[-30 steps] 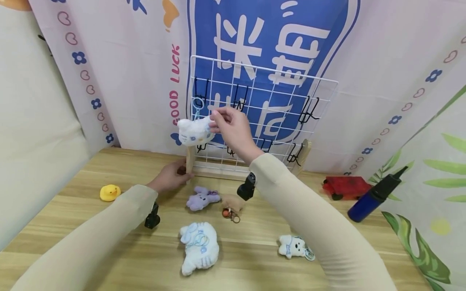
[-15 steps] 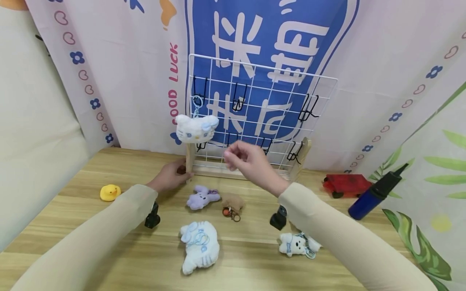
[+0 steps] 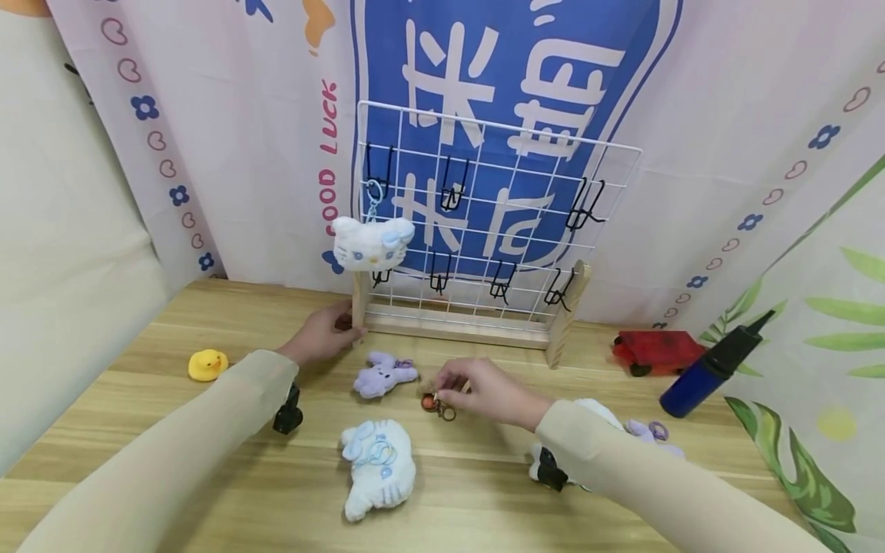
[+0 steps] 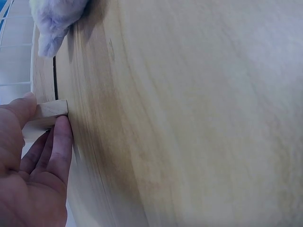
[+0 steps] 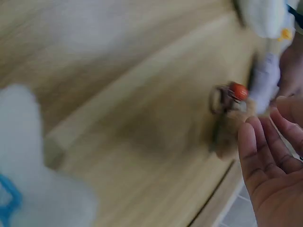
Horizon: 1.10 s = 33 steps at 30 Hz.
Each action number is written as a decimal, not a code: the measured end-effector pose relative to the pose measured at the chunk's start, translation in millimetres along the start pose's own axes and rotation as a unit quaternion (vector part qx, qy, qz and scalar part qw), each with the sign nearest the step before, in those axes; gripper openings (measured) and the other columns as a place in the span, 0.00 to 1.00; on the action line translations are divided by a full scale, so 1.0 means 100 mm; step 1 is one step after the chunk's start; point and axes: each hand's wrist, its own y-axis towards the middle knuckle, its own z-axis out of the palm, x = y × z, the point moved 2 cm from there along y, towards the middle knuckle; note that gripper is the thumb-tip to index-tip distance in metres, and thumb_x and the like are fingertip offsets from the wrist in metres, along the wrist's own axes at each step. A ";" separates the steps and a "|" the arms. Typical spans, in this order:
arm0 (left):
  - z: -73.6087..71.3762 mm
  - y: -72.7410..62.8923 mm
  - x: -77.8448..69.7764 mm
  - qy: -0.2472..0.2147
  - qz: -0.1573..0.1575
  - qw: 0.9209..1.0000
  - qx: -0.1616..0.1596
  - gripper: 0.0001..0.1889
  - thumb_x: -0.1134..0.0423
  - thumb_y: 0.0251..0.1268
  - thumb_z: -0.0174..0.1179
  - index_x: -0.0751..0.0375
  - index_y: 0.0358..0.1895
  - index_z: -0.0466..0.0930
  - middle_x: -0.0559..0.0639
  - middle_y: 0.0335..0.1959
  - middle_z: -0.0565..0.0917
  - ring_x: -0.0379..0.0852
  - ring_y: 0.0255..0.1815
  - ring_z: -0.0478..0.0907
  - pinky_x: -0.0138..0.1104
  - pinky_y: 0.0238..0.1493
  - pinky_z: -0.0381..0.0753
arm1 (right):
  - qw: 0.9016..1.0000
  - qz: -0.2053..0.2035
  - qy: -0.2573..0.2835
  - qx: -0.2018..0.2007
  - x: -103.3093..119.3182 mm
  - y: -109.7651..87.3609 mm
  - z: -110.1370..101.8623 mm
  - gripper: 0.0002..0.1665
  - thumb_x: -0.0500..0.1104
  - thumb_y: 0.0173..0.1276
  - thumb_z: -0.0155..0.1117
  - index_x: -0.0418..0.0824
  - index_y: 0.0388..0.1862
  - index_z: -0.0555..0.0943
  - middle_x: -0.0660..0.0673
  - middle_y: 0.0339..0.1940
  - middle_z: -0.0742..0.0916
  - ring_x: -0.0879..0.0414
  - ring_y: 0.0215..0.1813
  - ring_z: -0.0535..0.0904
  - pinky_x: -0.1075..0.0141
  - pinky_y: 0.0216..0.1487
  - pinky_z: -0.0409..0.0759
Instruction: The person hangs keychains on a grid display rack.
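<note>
My left hand [image 3: 323,335] holds the left wooden foot [image 4: 49,111] of a white wire grid rack [image 3: 456,329], thumb on one side and fingers on the other. Over a brown plush keychain [image 5: 228,137] hovers my right hand [image 3: 487,390], its fingers loosely bent and nothing seen between them. In the head view that hand hides most of the brown plush; its orange bead [image 3: 429,402] and ring show. A white cat-head plush keychain [image 3: 372,246] hangs by its blue ring from the rack's upper left hook. Left of my right hand lies a purple plush keychain [image 3: 382,376].
Several black hooks [image 3: 452,196] sit on the grid. A white plush [image 3: 378,470] lies in front, with more plushes partly behind my right sleeve. At left is a yellow duck [image 3: 207,365]; at right, a red toy cart [image 3: 657,353] and a blue pump [image 3: 701,380].
My right hand has let go of the cat-head plush, which now hangs from the hook, and has come down to the brown plush on the table. My left hand stays at the rack's foot.
</note>
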 end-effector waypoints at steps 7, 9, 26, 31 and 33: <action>0.00 0.00 0.00 -0.003 0.007 1.000 -0.002 0.33 0.62 0.78 0.60 0.75 0.77 0.61 0.74 0.63 0.81 0.67 0.62 0.81 0.57 0.65 0.85 | 0.997 0.016 -0.068 0.022 -0.01 0.03 0.18 0.07 0.35 0.72 0.68 0.38 0.48 0.85 0.45 0.43 0.90 0.58 0.44 0.84 0.69 0.50 0.87; 0.00 0.01 0.00 -0.003 0.008 1.000 -0.002 0.33 0.62 0.78 0.60 0.75 0.77 0.61 0.74 0.62 0.81 0.67 0.62 0.81 0.56 0.64 0.85 | 0.996 0.016 -0.084 0.023 -0.01 0.04 0.21 0.07 0.35 0.71 0.69 0.38 0.47 0.85 0.45 0.42 0.90 0.57 0.44 0.84 0.67 0.50 0.87; 0.02 0.03 0.07 -0.001 -0.002 1.000 -0.005 0.34 0.61 0.78 0.60 0.73 0.79 0.60 0.74 0.64 0.80 0.67 0.63 0.81 0.57 0.66 0.84 | 0.990 0.045 -0.130 0.035 0.04 0.10 0.31 0.15 0.41 0.70 0.72 0.40 0.53 0.82 0.47 0.45 0.85 0.59 0.45 0.81 0.70 0.49 0.85; 0.02 0.02 0.06 -0.002 -0.002 1.000 -0.007 0.34 0.61 0.78 0.59 0.73 0.79 0.59 0.73 0.64 0.80 0.66 0.63 0.81 0.57 0.66 0.84 | 0.989 0.053 -0.129 0.039 0.03 0.11 0.32 0.13 0.41 0.69 0.73 0.41 0.48 0.81 0.47 0.44 0.84 0.59 0.45 0.80 0.70 0.49 0.85; 0.02 0.02 0.05 -0.001 0.000 1.000 -0.007 0.34 0.61 0.78 0.59 0.73 0.79 0.59 0.74 0.64 0.80 0.67 0.63 0.81 0.57 0.65 0.84 | 0.990 0.055 -0.123 0.041 0.02 0.11 0.32 0.12 0.41 0.69 0.74 0.41 0.46 0.80 0.48 0.43 0.84 0.59 0.44 0.79 0.70 0.48 0.84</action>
